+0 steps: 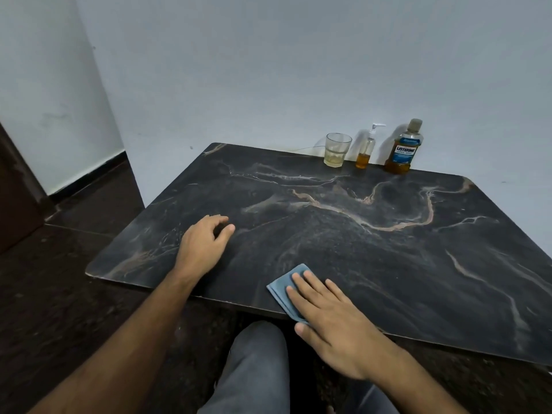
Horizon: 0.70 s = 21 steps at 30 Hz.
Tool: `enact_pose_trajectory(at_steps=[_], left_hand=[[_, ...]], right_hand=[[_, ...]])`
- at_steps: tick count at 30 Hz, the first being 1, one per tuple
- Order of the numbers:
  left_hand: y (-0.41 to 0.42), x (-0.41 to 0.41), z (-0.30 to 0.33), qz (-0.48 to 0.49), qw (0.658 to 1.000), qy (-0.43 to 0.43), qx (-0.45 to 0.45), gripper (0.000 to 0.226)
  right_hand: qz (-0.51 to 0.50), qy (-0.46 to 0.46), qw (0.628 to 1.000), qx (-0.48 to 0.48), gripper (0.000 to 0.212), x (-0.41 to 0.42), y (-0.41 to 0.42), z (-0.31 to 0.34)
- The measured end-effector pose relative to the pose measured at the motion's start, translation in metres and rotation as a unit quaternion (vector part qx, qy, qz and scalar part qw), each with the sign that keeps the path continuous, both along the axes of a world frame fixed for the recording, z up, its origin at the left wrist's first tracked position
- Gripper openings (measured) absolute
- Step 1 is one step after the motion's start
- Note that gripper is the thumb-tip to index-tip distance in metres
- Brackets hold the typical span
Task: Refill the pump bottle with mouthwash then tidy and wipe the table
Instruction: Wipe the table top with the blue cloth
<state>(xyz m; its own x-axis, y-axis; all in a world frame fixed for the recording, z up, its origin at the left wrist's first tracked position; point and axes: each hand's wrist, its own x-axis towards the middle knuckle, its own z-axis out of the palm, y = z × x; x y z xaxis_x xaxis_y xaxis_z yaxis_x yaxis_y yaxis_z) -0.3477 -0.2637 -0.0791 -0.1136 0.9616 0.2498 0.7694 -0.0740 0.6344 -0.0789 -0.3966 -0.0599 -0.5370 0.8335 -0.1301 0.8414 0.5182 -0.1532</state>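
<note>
Your right hand lies flat, open-palmed, pressing the cloth to wipe; your left hand, loosely curled, empty, steadies the table; bottles are tidied at the back.

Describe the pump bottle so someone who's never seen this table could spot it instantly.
Look at the far edge of the dark marbled table, against the pale wall. Three items stand in a row; the slim clear pump bottle is the middle one, between the drinking glass and the labelled mouthwash bottle. Only it has a white pump.
</note>
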Motion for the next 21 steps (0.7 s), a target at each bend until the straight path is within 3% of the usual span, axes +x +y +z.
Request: enact_pose_trajectory(at_steps=[2, 7, 13, 17, 21], left_hand=[[0.003, 0.002, -0.004, -0.009, 0.998, 0.057, -0.038, 0.052], [0.007, 0.007, -0.006, -0.016, 0.991, 0.104, -0.079, 0.075], [0.002, 0.006, -0.003, -0.016, 0.996, 0.053, -0.073, 0.085], [0.000, 0.006, -0.002, -0.009, 0.996, 0.047, -0.079, 0.070], [0.000, 0.005, -0.002, -0.007, 0.996, 0.044, -0.080, 0.069]], right_hand=[[0.008, -0.010, 1.000, -0.009, 0.079, -0.009, 0.006, 0.002], [0.041, -0.017, 0.999, -0.006, 0.075, -0.036, 0.033, -0.001], [0.030, -0.010, 0.999, 0.001, 0.064, -0.077, 0.101, -0.004], [-0.033, -0.036, 0.999, -0.003, 0.061, -0.067, 0.144, 0.000], [-0.098, -0.033, 0.995, -0.008, 0.060, -0.028, 0.146, 0.000]])
